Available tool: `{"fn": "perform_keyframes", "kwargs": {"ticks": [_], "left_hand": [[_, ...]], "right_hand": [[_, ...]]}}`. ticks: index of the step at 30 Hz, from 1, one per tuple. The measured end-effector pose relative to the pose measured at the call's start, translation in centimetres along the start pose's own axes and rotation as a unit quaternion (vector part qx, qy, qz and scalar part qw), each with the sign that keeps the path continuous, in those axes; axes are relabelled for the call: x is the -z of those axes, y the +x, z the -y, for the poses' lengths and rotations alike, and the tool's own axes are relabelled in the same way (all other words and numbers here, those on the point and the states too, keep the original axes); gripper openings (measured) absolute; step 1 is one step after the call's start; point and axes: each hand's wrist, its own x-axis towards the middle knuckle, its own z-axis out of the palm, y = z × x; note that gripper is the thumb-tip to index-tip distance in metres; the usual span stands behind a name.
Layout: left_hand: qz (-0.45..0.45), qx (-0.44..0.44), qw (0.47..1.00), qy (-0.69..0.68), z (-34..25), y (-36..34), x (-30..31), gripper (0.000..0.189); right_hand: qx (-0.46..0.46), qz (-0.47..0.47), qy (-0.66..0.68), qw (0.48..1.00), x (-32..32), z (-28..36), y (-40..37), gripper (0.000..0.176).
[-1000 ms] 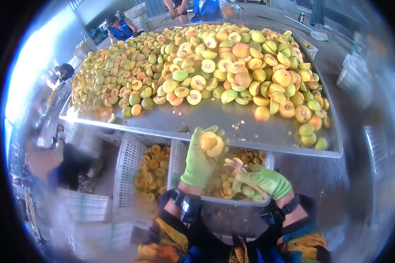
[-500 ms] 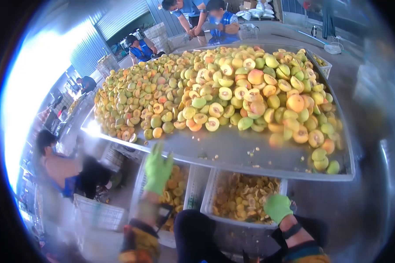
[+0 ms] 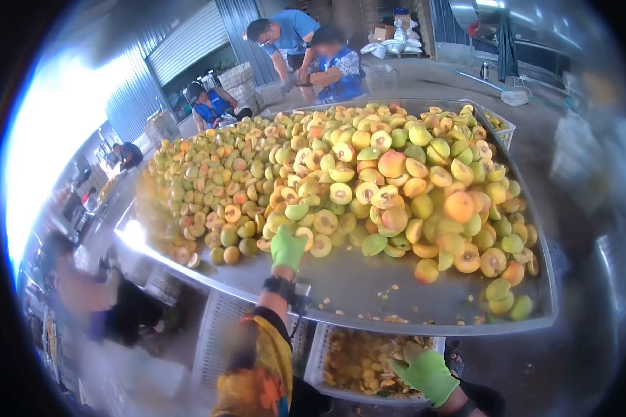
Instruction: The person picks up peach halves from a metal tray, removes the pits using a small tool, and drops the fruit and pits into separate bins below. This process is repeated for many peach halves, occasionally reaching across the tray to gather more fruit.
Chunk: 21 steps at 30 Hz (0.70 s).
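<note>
Yellow-green and orange peach halves (image 3: 341,193), many with the stone side showing, are heaped on a metal table (image 3: 355,285). My left hand (image 3: 287,250), in a green glove, reaches to the front edge of the heap. Its fingers curl against a peach half (image 3: 305,238), partly hidden by the glove. My right hand (image 3: 427,375), also green-gloved, is low at the right side of a white crate (image 3: 316,354) under the table edge. Its thumb stands apart from the fingers, and I make out nothing held. Fruit pieces (image 3: 368,365) lie in that crate.
Another white crate (image 3: 216,333) is under the table to the left. Several people work around, one seated at the left (image 3: 84,285) and others beyond the heap (image 3: 292,48). Small bits (image 3: 389,318) lie along the table's raised front rim.
My left hand has moved up and right from above the left crate to the heap, its fingers going from spread to curled. My right hand is lower; its thumb now shows apart. The view has tilted.
</note>
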Motion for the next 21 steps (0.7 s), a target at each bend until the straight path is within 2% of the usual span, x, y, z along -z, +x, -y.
{"fn": "perform_keyframes", "kwargs": {"ticks": [2,3,4,6,7,9,10,12,13,14,15,16,17,18,19,20,21], "left_hand": [[0.022,0.029,0.988,-0.151,-0.3,-2.0,0.9,0.036],[0.066,0.088,0.966,-0.235,-0.4,-2.8,1.6,0.032],[0.064,0.09,0.965,-0.238,-0.3,-3.7,2.4,0.032],[0.162,0.077,0.881,-0.437,-0.7,-6.5,4.6,0.03],[0.164,0.085,0.881,-0.435,-1.2,-8.6,5.9,0.03],[0.278,0.147,0.782,-0.538,-4.2,-14.6,9.1,0.027],[0.278,0.162,0.781,-0.535,-4.1,-16.9,9.2,0.027],[0.304,0.172,0.722,-0.598,-3.4,-20.9,8.9,0.027],[0.3,0.178,0.722,-0.597,-2.8,-22.1,8.1,0.027],[0.293,0.11,0.728,-0.61,-2.3,-23.0,7.2,0.028],[0.283,0.041,0.731,-0.62,-2.0,-23.6,6.5,0.029],[0.28,0.043,0.73,-0.622,-2.5,-24.1,6.2,0.029],[0.265,0.083,0.69,-0.668,-3.1,-24.5,6.1,0.031],[0.25,0.123,0.647,-0.71,-3.9,-24.8,6.4,0.034],[0.26,0.21,0.574,-0.748,-4.9,-24.5,7.4,0.034],[0.262,0.213,0.573,-0.747,-5.4,-24.3,7.4,0.034],[0.227,0.231,0.585,-0.744,-5.8,-24.1,7.1,0.042]], "right_hand": [[0.01,0.015,0.072,0.997,-0.7,0.6,0.4,0.026],[0.055,0.007,0.005,0.998,-1.1,0.6,0.6,0.036],[0.057,0.008,0.001,0.998,-1.4,0.8,0.9,0.036],[0.109,-0.055,0.014,0.992,-1.6,2.1,1.1,0.029],[0.104,-0.048,0.016,0.993,-1.2,3.2,1.1,0.029],[0.21,-0.141,0.09,0.963,0.1,6.0,1.3,0.026],[0.201,-0.129,0.095,0.966,-0.1,6.7,1.2,0.026],[0.244,-0.136,0.181,0.943,-0.6,7.9,1.4,0.024],[0.324,-0.185,0.075,0.925,-0.7,8.3,1.6,0.018],[0.325,-0.18,0.077,0.925,-1.1,8.7,1.3,0.018],[0.226,-0.144,0.119,0.956,-1.2,9.2,1.0,0.018],[0.125,-0.108,0.157,0.974,-1.3,9.4,0.8,0.019],[0.126,-0.105,0.154,0.974,-1.6,9.1,1.0,0.019],[0.122,-0.121,0.071,0.983,-2.2,8.6,1.1,0.018],[0.116,-0.135,-0.013,0.984,-2.5,8.3,1.2,0.017],[0.113,-0.134,-0.013,0.984,-2.6,8.2,1.2,0.017],[0.117,-0.141,-0.021,0.983,-2.6,8.3,1.3,0.016]]}}
